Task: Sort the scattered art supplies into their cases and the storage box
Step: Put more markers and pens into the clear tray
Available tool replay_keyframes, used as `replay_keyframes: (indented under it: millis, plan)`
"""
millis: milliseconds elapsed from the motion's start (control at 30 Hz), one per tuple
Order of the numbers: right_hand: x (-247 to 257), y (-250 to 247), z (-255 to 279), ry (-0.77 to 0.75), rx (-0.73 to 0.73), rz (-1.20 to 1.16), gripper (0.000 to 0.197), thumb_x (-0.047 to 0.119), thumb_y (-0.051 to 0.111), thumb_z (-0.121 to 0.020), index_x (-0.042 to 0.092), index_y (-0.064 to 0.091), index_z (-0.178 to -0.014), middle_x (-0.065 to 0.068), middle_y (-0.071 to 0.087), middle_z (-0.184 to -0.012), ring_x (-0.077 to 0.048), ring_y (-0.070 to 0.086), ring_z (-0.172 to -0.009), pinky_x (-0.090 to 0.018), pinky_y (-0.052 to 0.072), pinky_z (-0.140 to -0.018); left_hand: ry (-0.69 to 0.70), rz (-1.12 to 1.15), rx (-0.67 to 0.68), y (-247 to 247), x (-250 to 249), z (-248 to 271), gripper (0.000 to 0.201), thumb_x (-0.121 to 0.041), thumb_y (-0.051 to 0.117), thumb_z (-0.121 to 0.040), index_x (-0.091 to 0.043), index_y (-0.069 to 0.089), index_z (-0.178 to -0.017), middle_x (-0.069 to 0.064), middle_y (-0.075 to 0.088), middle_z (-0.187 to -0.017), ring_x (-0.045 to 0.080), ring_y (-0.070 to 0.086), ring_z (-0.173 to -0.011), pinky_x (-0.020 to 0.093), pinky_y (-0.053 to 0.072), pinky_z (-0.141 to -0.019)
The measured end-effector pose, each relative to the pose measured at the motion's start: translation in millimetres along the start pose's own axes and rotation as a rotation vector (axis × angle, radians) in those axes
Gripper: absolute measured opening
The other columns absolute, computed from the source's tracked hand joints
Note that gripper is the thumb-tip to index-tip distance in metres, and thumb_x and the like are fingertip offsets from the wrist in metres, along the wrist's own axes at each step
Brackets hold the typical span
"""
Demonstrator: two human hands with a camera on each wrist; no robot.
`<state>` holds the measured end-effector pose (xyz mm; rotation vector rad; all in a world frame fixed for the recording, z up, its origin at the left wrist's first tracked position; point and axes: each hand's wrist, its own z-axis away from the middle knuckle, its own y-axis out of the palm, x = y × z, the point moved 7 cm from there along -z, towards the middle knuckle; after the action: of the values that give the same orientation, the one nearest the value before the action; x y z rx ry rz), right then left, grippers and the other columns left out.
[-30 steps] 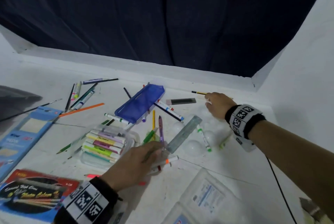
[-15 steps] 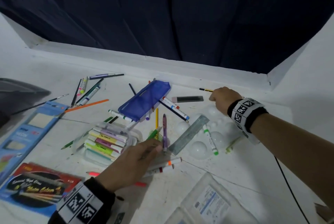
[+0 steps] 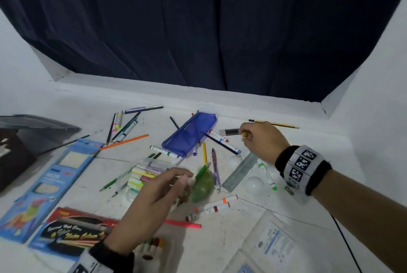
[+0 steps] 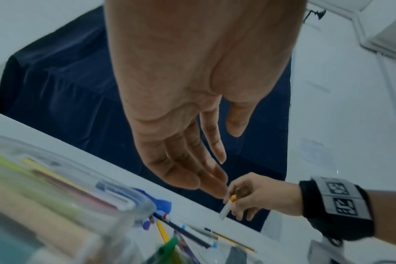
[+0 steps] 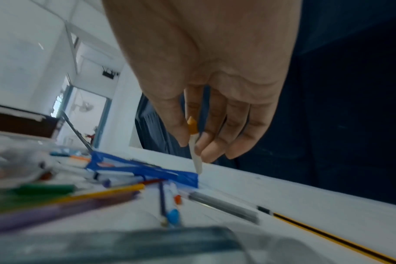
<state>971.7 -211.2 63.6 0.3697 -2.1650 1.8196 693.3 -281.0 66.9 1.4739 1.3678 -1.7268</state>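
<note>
Both hands raised over the desk.
Left hand [image 3: 152,198] hangs with relaxed, empty fingers; right hand [image 3: 262,140], near the far edge, pinches a marker [image 5: 195,142].

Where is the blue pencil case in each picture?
Head: blue pencil case lies at the middle, left of the right hand.
Left wrist: only a blue corner shows, low and left of middle.
Right wrist: it lies left of middle.
Shared landmark: the orange-capped marker that the right hand holds.

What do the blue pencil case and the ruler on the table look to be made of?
Blue pencil case: seemingly thin translucent plastic or mesh, since pens show faintly through it and its flat body sags. Ruler: grey, dull and flat, possibly metal or frosted plastic; the blur leaves that open.
</note>
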Motion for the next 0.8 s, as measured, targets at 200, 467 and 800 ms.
replay_keyframes:
  millis: [200,467,800]
  plan:
    - [76.9,4.2,53.1,-0.093,0.001,-0.367,0.004,0.021,0.067,-0.089,0.022,0.065,-0.086,0.002,0.063,-0.073,-0.015,0.057,-0.068,-0.032,0.049,-0.068,-0.021,-0.040,-0.051,-75.9,16.1,42.5,0.023,-0.027,0.055,-0.094,-0.020,0.072,-0.108,0.007,0.073,-0.089,0.019,0.069,-0.082,0.023,0.052,-0.071]
    - [148.5,73.7,120.0,-0.010,0.391,-0.625,0.008,0.018,0.069,-0.089,0.011,0.065,-0.090,0.001,0.064,-0.067,-0.014,0.063,-0.062,-0.036,0.055,-0.065,-0.113,-0.607,0.210,-164.1,111.9,83.1,0.035,-0.033,0.069,-0.091,-0.055,0.052,-0.111,-0.035,0.056,-0.118,-0.003,0.055,-0.113,0.007,0.042,-0.088]
    - [186.8,126.7,155.8,0.186,0.428,-0.368,0.020,0.032,0.075,-0.085,0.017,0.061,-0.087,-0.004,0.070,-0.077,-0.013,0.068,-0.062,-0.028,0.054,-0.068,-0.012,-0.687,0.470,-200.8,150.5,83.0,0.076,-0.056,0.070,-0.078,-0.069,0.025,-0.139,-0.039,0.044,-0.137,-0.011,0.038,-0.129,0.033,0.042,-0.107]
